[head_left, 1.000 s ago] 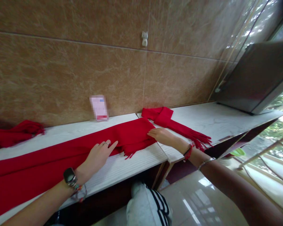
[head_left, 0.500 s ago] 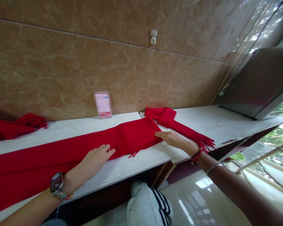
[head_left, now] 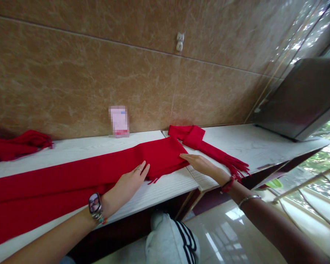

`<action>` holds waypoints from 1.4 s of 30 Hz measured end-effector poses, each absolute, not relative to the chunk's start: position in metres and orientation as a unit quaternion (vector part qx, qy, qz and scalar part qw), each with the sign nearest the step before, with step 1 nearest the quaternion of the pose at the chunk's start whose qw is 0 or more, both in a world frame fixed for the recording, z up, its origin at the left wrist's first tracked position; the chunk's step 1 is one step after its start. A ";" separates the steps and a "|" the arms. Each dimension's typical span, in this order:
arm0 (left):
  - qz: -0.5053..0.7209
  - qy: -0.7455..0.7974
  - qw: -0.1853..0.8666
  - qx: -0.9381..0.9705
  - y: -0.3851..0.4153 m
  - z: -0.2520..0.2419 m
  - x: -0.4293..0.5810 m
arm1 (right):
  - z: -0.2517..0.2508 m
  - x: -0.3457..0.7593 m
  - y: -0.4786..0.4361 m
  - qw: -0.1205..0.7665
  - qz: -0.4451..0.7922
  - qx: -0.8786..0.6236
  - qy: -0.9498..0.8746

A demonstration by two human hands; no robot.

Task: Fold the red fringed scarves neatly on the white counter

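A long red scarf (head_left: 79, 172) lies stretched along the white wood-grain counter, its right end folded over with a little fringe showing at the near edge. My left hand (head_left: 132, 181) rests flat on the scarf near that folded part, fingers extended, with a ring on one finger. At the scarf's right edge, my right hand (head_left: 196, 161) touches the cloth with straight fingers. Just behind it, a second red scarf (head_left: 209, 146), folded into a loop and with a fringed end, lies on the counter.
Another bunched red cloth (head_left: 24, 145) lies at the far left. A pale pink card (head_left: 120, 123), blurred out, leans on the tiled wall, where a small white cat-shaped hook (head_left: 180, 41) is fixed. A dark boxy appliance (head_left: 297, 99) stands at the counter's right end.
My left hand has slid to the right along the scarf, closer to its folded end. My right hand stays at the scarf's right edge.
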State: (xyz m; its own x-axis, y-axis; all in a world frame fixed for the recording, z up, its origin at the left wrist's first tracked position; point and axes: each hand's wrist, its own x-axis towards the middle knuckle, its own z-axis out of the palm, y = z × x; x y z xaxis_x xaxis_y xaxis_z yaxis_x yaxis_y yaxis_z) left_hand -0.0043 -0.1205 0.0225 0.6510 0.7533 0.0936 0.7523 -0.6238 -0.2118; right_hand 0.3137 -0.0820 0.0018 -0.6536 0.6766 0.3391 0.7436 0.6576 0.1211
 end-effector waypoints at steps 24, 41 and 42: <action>-0.010 -0.448 0.173 -0.877 -0.130 0.034 0.003 | 0.005 0.294 -0.083 0.138 -0.144 -0.360 -0.911; -0.045 -0.370 0.074 -0.925 -0.120 0.027 0.000 | 0.016 0.292 -0.093 0.186 -0.106 -0.371 -0.904; -0.061 -0.346 0.051 -0.935 -0.114 0.030 0.001 | 0.021 0.287 -0.090 0.194 -0.099 -0.374 -0.901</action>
